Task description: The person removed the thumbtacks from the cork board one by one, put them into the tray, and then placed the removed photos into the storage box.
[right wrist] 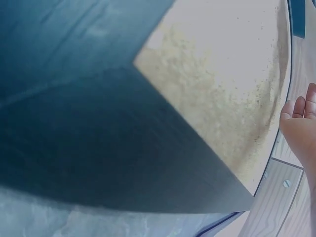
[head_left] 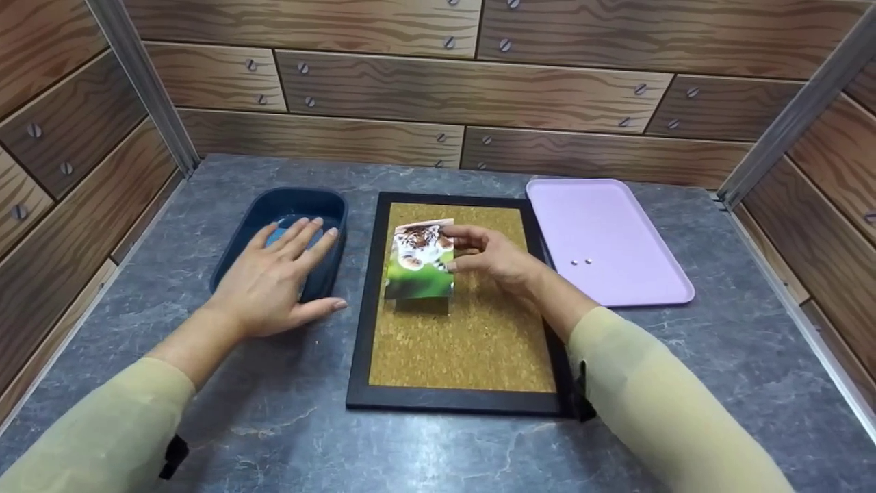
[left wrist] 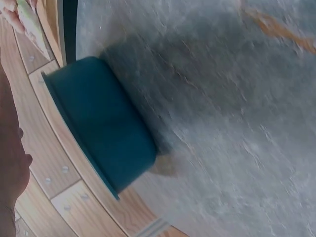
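Note:
A small glossy photo (head_left: 420,263) of a tiger on a green background is raised a little above the corkboard (head_left: 472,349), tilted, with a shadow beneath it. My right hand (head_left: 494,259) pinches the photo's right edge between thumb and fingers. Over the dark blue bin (head_left: 236,236) on the left, my left hand (head_left: 274,281) is spread with straight fingers and holds nothing. Something lighter blue shows inside the bin, mostly hidden by those fingers. In the left wrist view, the bin (left wrist: 101,118) stands on the table with its outer wall facing the camera.
A lilac tray (head_left: 616,233) lies to the right, against the corkboard's black frame (head_left: 452,398). Two small silvery pins (head_left: 582,261) rest on it. Wood-patterned walls (head_left: 438,89) enclose the grey marbled table (head_left: 301,418) at the back and both sides.

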Motion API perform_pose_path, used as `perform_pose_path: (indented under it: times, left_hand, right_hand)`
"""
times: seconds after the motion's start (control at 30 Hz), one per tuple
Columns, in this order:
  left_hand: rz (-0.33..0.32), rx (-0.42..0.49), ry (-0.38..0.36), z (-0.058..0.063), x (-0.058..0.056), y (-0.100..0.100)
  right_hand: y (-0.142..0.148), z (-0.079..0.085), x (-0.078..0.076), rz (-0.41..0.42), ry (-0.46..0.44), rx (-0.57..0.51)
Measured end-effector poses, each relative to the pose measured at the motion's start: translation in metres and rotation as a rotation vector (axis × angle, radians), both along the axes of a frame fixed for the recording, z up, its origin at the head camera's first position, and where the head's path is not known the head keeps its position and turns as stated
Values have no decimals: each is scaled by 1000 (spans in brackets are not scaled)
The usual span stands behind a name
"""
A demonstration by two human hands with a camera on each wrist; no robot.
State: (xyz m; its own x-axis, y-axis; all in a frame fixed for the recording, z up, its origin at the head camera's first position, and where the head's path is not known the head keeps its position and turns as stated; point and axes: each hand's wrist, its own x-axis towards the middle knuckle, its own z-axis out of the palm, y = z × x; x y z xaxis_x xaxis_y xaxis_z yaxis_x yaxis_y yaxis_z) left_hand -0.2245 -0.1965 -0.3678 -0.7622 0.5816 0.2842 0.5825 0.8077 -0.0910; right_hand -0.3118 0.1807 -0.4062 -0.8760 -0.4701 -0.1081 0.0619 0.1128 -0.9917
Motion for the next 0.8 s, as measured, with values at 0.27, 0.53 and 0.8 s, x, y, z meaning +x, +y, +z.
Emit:
perform_pose_path:
  times: [0.27,0.53,0.8]
  left_hand:
    - [51,2,-36,0,1,-18]
    - [139,22,-121,-1,0,-38]
    - [209,26,-203,-2,1,-63]
  right_hand:
    - [1,10,2,-14,-3,-18]
    - [-1,13,0,-29,-13,-42]
    - [-5,20,-2,-10,24,-61]
